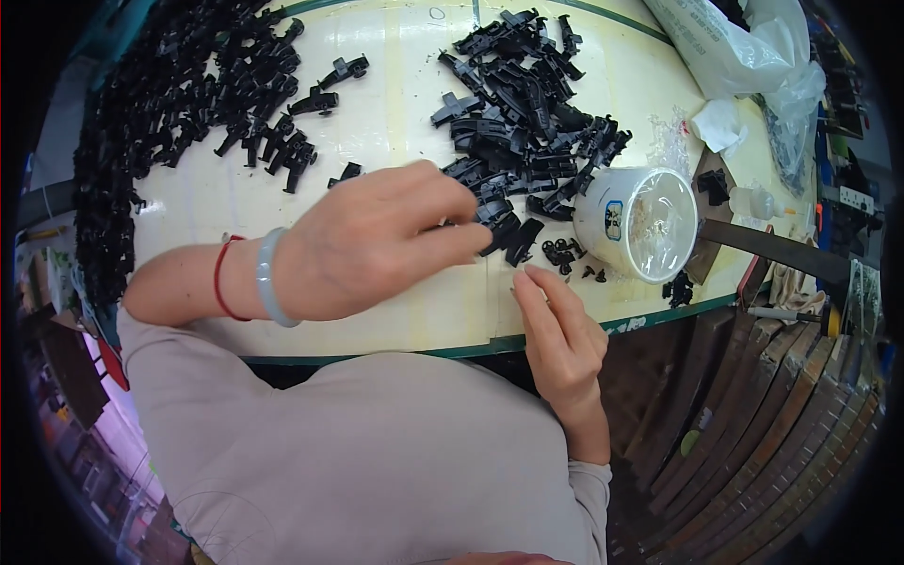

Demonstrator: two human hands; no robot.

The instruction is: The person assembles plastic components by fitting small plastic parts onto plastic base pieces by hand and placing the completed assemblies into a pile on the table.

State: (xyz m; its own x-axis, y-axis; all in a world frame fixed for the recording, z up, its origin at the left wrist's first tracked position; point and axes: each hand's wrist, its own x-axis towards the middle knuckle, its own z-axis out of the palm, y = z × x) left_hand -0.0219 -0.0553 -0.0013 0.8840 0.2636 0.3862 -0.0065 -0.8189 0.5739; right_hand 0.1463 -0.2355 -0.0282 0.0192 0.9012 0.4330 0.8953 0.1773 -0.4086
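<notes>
My left hand (381, 240) reaches in from the left over the pale tabletop, its fingers bent and pressed together. Its thumb and whatever it may hold are hidden beneath it. Just beyond those fingertips is the near edge of a pile of black plastic parts (513, 141), some curved, some with small arms. Lower and to the right, my right hand (565, 344) is raised at the table's front edge with thumb and fingers pinched. Anything in that pinch is too small to name. Small black round pieces (562, 252) and tiny black bits (593, 274) lie close to its fingertips.
A white tub (603, 226) with clear film over its mouth lies tipped beside the pile. A larger heap of black clip-like parts (207, 94) covers the table's left side. At the far right are a plastic bag (725, 56), crumpled white tissue (718, 127) and a dark metal bar (777, 247).
</notes>
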